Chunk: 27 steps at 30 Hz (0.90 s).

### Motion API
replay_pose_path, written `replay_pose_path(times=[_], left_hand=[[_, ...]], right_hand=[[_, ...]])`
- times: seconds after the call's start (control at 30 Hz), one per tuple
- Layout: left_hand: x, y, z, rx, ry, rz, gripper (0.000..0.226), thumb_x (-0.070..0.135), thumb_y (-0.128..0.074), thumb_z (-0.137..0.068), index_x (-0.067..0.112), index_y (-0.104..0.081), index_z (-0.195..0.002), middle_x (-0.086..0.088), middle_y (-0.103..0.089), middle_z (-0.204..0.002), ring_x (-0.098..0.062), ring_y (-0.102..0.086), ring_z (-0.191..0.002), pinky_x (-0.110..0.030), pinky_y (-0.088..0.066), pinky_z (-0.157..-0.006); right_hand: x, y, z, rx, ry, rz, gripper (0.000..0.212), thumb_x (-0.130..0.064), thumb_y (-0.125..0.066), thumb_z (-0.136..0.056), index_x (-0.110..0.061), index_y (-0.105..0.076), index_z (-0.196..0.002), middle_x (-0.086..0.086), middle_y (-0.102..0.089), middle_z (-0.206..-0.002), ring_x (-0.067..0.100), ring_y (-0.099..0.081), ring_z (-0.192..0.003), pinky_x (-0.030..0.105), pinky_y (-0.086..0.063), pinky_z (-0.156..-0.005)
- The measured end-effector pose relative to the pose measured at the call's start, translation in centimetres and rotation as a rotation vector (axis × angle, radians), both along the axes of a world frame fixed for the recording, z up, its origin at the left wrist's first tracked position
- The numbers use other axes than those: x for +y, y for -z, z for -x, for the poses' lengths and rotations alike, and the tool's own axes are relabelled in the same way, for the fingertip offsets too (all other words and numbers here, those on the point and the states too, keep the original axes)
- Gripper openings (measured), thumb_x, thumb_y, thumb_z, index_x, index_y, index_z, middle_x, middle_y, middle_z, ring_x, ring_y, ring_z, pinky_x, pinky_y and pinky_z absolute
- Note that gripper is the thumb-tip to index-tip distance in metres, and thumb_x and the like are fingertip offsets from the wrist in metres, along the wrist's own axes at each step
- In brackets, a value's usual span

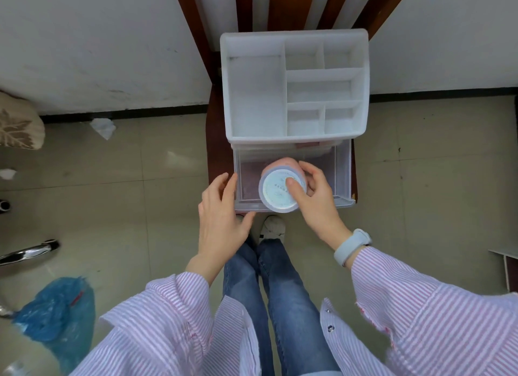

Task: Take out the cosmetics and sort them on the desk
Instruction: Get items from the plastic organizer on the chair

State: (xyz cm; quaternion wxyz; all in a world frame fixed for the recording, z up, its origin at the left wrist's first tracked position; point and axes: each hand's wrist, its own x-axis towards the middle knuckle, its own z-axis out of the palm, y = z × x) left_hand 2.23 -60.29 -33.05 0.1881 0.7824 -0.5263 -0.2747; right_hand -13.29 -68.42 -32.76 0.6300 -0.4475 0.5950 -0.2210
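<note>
White plastic forms the cosmetic organizer [294,86], which sits on a dark wooden chair [215,140] with its clear drawer [342,173] pulled out toward the person. From the head view, the right hand [314,196] grips a round pink jar [281,186] with a pale lid, thumb across the lid and fingers curled behind it, over the open drawer. Beside it, the left hand [221,215] is relaxed with straight fingers, its fingertips touching the drawer's left front corner and holding nothing.
</note>
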Motion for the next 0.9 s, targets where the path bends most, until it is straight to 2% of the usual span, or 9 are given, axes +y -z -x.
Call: replay_pose_path(times=[0.13,0.27,0.37,0.43,0.53,0.6,0.67,0.8,0.9], left_hand=[[0.1,-2.3,0.5,0.629,-0.4,0.01,0.045,0.029,-0.063,-0.084,0.022,-0.047,-0.125,0.005,-0.052,-0.119,0.008,-0.054,-0.091,-0.008,-0.043,-0.077],[-0.5,-2.7,1.1,1.059,-0.494,-0.203,0.055,0.041,-0.061,-0.082,0.014,-0.048,-0.128,-0.003,-0.061,-0.118,-0.01,-0.062,-0.1,-0.026,-0.052,-0.077],[-1.2,-2.8,1.4,1.013,-0.55,-0.123,0.043,0.028,-0.058,-0.086,0.01,-0.051,-0.125,-0.008,-0.062,-0.118,-0.016,-0.061,-0.104,-0.03,-0.05,-0.088],[-1.2,-2.6,1.1,0.934,-0.582,-0.079,0.035,0.022,-0.055,-0.091,0.01,-0.052,-0.124,-0.01,-0.061,-0.12,-0.017,-0.059,-0.106,-0.03,-0.048,-0.091],[-0.5,-2.1,-0.2,0.876,-0.58,-0.117,0.035,0.024,-0.054,-0.092,0.013,-0.052,-0.124,-0.006,-0.059,-0.122,-0.014,-0.058,-0.107,-0.025,-0.047,-0.089],[0.4,-1.7,-1.2,0.861,-0.528,-0.19,0.036,0.026,-0.056,-0.09,0.015,-0.053,-0.124,-0.003,-0.06,-0.119,-0.007,-0.059,-0.099,-0.016,-0.047,-0.082],[1.3,-1.4,-1.5,0.858,-0.475,-0.249,0.039,0.025,-0.059,-0.088,0.016,-0.052,-0.125,0.004,-0.061,-0.112,0.005,-0.059,-0.088,-0.008,-0.046,-0.071],[2.9,-0.5,-1.1,0.883,-0.454,-0.331,0.058,0.025,-0.062,-0.085,0.02,-0.038,-0.138,0.016,-0.056,-0.115,0.012,-0.056,-0.095,-0.004,-0.045,-0.073],[2.8,-0.2,-0.6,0.945,-0.455,-0.373,0.072,0.027,-0.063,-0.085,0.02,-0.025,-0.145,0.023,-0.052,-0.116,0.014,-0.053,-0.101,-0.003,-0.045,-0.076]], right_hand=[[0.9,-1.2,0.4,-0.078,0.029,-0.067,0.033,-0.016,-0.057,-0.088,-0.016,-0.045,-0.118,-0.011,-0.059,-0.103,-0.014,-0.059,-0.084,0.006,-0.046,-0.068],[1.8,-1.8,-0.8,-0.128,0.018,-0.13,0.034,-0.016,-0.061,-0.086,-0.015,-0.046,-0.117,-0.004,-0.06,-0.107,-0.009,-0.061,-0.087,0.01,-0.048,-0.07],[2.0,-2.3,-1.6,-0.14,-0.061,-0.132,0.025,-0.019,-0.058,-0.088,-0.018,-0.051,-0.113,-0.002,-0.061,-0.112,0.0,-0.06,-0.097,0.014,-0.049,-0.079],[1.6,-2.4,-1.4,-0.011,-0.171,-0.001,0.022,-0.023,-0.049,-0.093,-0.017,-0.055,-0.114,0.001,-0.057,-0.121,0.007,-0.053,-0.11,0.012,-0.043,-0.089],[-0.7,-1.2,0.2,0.464,-0.483,0.329,0.039,-0.024,-0.04,-0.097,-0.01,-0.043,-0.133,0.006,-0.039,-0.142,0.018,-0.03,-0.133,0.03,-0.023,-0.111],[-2.5,0.0,1.1,0.754,-0.678,0.422,0.048,-0.022,-0.038,-0.095,-0.005,-0.031,-0.139,0.012,-0.032,-0.146,0.025,-0.023,-0.136,0.042,-0.018,-0.113],[-4.0,1.0,1.4,0.949,-0.803,0.454,0.046,-0.021,-0.04,-0.093,-0.002,-0.033,-0.134,0.016,-0.039,-0.135,0.03,-0.03,-0.127,0.046,-0.022,-0.108],[-4.2,1.2,0.9,1.052,-0.815,0.509,0.041,-0.019,-0.042,-0.09,-0.002,-0.04,-0.127,0.019,-0.044,-0.125,0.032,-0.036,-0.119,0.045,-0.026,-0.1],[-2.9,0.8,0.6,0.939,-0.809,0.627,0.046,-0.015,-0.042,-0.088,-0.003,-0.039,-0.132,0.016,-0.043,-0.132,0.031,-0.035,-0.125,0.044,-0.028,-0.103]])
